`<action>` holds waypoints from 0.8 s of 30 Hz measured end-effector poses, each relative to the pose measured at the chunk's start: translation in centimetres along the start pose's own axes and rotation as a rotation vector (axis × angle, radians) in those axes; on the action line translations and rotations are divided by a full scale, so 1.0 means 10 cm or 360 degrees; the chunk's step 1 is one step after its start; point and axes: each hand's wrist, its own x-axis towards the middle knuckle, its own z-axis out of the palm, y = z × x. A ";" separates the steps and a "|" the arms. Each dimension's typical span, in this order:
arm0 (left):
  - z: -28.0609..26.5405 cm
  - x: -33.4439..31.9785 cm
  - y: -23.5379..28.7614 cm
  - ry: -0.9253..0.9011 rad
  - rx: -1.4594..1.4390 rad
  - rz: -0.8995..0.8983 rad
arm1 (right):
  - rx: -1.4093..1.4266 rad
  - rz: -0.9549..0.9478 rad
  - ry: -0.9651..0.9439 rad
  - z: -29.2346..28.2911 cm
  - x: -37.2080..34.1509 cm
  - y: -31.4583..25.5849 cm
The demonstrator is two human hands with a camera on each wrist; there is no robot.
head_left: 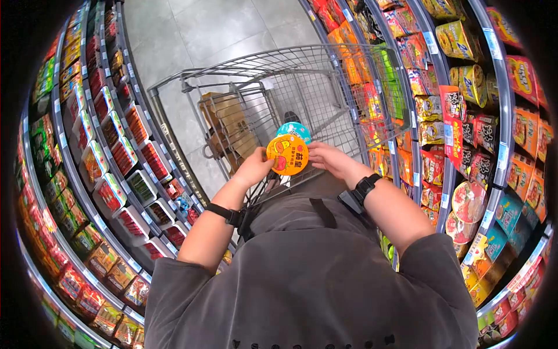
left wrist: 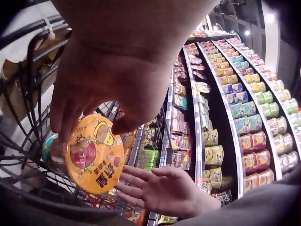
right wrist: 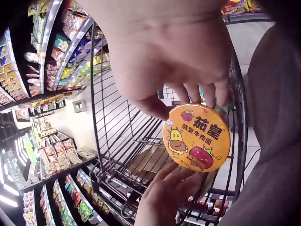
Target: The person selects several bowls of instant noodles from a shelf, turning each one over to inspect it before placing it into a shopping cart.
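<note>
A cup of instant noodles with an orange lid [head_left: 288, 155] is held over the shopping cart in front of the person. Cartoon tomatoes and large dark characters are printed on its lid [right wrist: 197, 137]. My left hand [head_left: 256, 165] grips it from the left, the thumb at the rim. On the other side my right hand [head_left: 332, 161] has its fingertips right at the rim; in the left wrist view this hand [left wrist: 167, 190] shows an open palm and extended fingers. Just beyond the orange lid, a teal cup [head_left: 293, 130] shows, partly hidden by it.
The wire shopping cart [head_left: 302, 87] stands ahead, with a brown paper bag [head_left: 229, 119] at its left side. Shelves of packaged food [head_left: 125, 151] line the left, and shelves of noodle packs and cups [head_left: 430, 116] the right. Grey floor tiles [head_left: 215, 26] stretch beyond.
</note>
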 end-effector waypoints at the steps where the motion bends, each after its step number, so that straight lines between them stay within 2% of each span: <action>1: 0.04 0.09 0.00 0.0047 0.0012 -0.0025 | 0.0021 0.0019 0.0003 -0.03 0.03 -0.01; 7: 0.18 0.49 -0.05 0.0080 -0.0052 -0.0134 | 0.0149 0.0049 0.0011 -0.21 0.15 -0.03; 12: 0.11 0.55 0.05 0.0076 0.0031 -0.0242 | 0.0119 0.0036 -0.0116 -0.32 0.20 -0.14; 16: 0.14 0.60 -0.02 0.0049 -0.0134 -0.0200 | 0.0137 0.0006 -0.0138 -0.35 0.16 -0.24; 19: 0.13 0.51 0.08 -0.0065 -0.0014 -0.0227 | 0.0122 -0.0021 -0.0111 -0.39 0.14 -0.26; 22: 0.12 0.31 0.24 -0.0033 0.0164 -0.0135 | 0.0117 -0.0075 -0.0129 -0.43 0.08 -0.27; 24: 0.07 0.19 0.28 -0.0042 0.0184 -0.0128 | 0.0204 -0.0091 -0.0022 -0.43 0.00 -0.24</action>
